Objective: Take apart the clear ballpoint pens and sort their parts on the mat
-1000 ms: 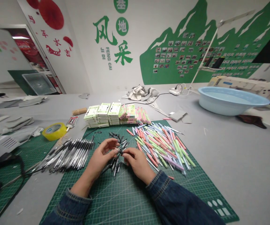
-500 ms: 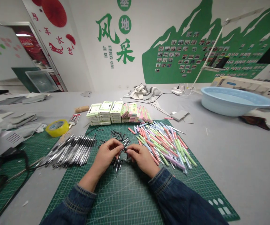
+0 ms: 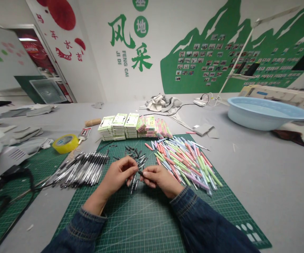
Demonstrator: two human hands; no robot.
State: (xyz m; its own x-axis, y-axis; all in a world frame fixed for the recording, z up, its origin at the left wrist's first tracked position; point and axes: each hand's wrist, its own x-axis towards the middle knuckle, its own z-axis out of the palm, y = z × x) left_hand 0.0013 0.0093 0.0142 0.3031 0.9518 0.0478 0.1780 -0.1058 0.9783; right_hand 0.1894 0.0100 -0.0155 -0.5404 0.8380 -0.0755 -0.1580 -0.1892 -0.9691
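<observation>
Above the green cutting mat [image 3: 141, 218], my left hand [image 3: 120, 174] and my right hand [image 3: 160, 178] meet with thumbs and fingertips pinched. A small black pen part [image 3: 140, 173] spans the little gap between them, gripped at its two ends; its exact shape is hard to make out. Beneath and behind the fingers lie loose black and silver pen parts [image 3: 134, 151], partly covered by my hands. Pastel pen barrels [image 3: 183, 160] in pink, green, blue and purple are heaped beside my right hand. Left of my left hand is a row of clear pens with black grips [image 3: 84, 168].
Small boxes [image 3: 119, 124] stand stacked along the mat's back edge. Yellow tape [image 3: 65, 143] and a glue tube [image 3: 84, 133] lie at the left, near a white machine [image 3: 9, 158] with black cables. A blue basin [image 3: 268, 114] sits at the back right. Cloth scraps [image 3: 159, 103] lie by the wall.
My hands have drawn slightly apart, so the black part now shows between the fingertips. My right hand has shifted a little to the right and turned.
</observation>
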